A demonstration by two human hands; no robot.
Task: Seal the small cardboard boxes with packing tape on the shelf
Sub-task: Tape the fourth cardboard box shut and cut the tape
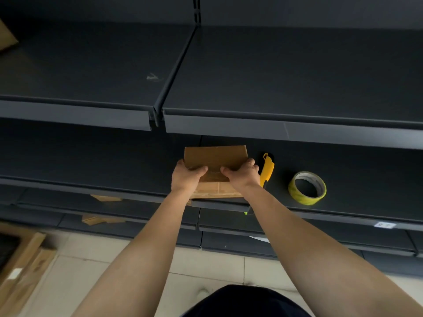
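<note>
A small brown cardboard box stands on the dark shelf, near its front edge. My left hand grips its left side with the thumb laid over the top. My right hand grips its right side the same way. Both thumbs press on the top flaps near the middle seam. To the right lies a yellow utility knife, partly hidden behind my right wrist. Further right a yellow roll of packing tape lies flat on the same shelf.
An upper dark shelf overhangs the box. Flat cardboard pieces lie on lower shelves at the left. Stacked cardboard leans on the tiled floor at the bottom left. A cardboard corner shows at the top left.
</note>
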